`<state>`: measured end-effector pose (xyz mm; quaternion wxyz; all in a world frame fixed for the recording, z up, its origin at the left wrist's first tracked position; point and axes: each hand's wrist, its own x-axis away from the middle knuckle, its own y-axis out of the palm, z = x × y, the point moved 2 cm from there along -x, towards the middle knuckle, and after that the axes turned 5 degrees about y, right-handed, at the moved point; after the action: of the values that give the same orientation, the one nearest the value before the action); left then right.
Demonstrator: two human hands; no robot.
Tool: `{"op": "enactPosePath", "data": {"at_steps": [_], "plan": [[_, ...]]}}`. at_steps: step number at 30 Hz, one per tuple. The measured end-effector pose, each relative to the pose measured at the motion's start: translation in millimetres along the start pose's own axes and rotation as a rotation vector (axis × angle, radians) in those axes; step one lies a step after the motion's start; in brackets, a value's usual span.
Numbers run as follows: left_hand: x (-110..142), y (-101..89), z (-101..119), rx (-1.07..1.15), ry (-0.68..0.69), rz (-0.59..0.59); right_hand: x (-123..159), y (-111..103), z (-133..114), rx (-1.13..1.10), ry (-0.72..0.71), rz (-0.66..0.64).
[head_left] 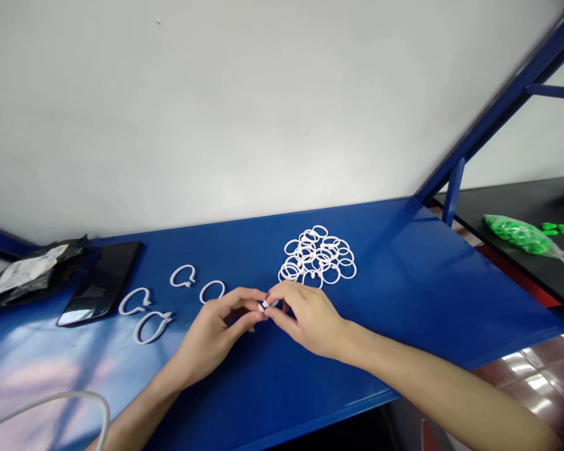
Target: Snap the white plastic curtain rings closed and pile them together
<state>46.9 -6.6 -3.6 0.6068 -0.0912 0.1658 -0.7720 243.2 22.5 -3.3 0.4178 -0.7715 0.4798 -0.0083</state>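
Note:
My left hand and my right hand meet over the front middle of the blue table. Both pinch a small white plastic ring, of which only the clasp ends show between the fingertips; fingers hide the rest. Just beyond my left hand lies a closed white ring. To its left are an open ring and two more with parted ends, one ring behind the other ring. A heap of several thin white rings lies beyond my right hand.
On the blue table, a black phone and a black plastic parcel lie at left. A white cable loops at lower left. A white wall stands behind. At right, a dark table holds a bag of green pieces, beyond a blue frame.

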Motion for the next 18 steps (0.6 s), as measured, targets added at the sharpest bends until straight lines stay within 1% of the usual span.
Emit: {"op": "enactPosePath", "data": {"at_steps": [2, 5, 7, 9, 11, 14, 16, 18], "plan": [[0.5, -0.1, -1.5, 0.043, -0.023, 0.04, -0.6, 0.8, 1.2, -0.06, 0.075, -0.062], [1.3, -1.1, -2.8, 0.015, -0.002, 0.089, -1.9, 0.3, 1.3, -0.147, 0.139, -0.076], [2.1, -1.4, -3.1, -0.061, 0.054, 0.108, -2.7, 0.1, 1.3, -0.182, 0.155, -0.072], [3.1, -1.0, -2.7, -0.164, 0.15, 0.138, -3.1, 1.0, 1.8, -0.179, 0.151, -0.068], [4.0, 0.3, -1.3, -0.253, 0.27, 0.179, -2.7, 2.5, 2.2, -0.143, 0.103, -0.05], [5.3, 3.6, 1.9, -0.31, 0.454, 0.224, 0.0, 4.7, 0.7, -0.029, -0.035, 0.004], [6.6, 6.1, 4.2, -0.32, 0.569, 0.23, 2.9, 5.4, -1.5, 0.067, -0.118, 0.036], [8.3, 8.5, 5.8, -0.341, 0.651, 0.219, 6.0, 5.5, -3.7, 0.154, -0.179, 0.045]]}}
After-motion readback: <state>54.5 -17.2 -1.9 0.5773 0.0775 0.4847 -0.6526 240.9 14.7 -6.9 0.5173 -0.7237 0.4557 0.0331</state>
